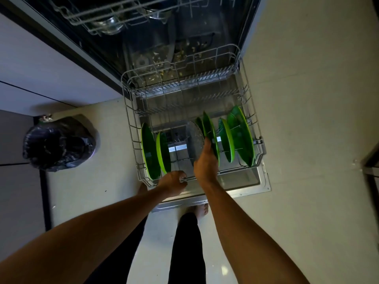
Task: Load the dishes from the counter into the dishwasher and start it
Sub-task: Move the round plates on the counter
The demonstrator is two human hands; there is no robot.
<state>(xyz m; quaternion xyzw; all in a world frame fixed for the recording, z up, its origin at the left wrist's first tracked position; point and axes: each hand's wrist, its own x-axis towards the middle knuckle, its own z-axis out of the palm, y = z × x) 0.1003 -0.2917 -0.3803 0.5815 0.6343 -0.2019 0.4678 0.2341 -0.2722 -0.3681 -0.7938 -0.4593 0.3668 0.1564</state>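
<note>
Left hand (174, 179) grips rack (128, 111) | right hand (206, 162) holds clear textured glass plate (194, 137) upright

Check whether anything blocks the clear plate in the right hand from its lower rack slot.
Nothing visible does. The right hand holds the clear plate already down in the rack, beside a green plate.

The rack (133, 128) is drawn out over the open door (246, 182); my left hand (174, 181) grips its front rim. Two green plates (148, 148) stand on edge at its left, a green row (226, 140) at its right (tilted slightly). My right hand (206, 162) holds a clear glass plate (194, 136) upright, just beside that row.
</note>
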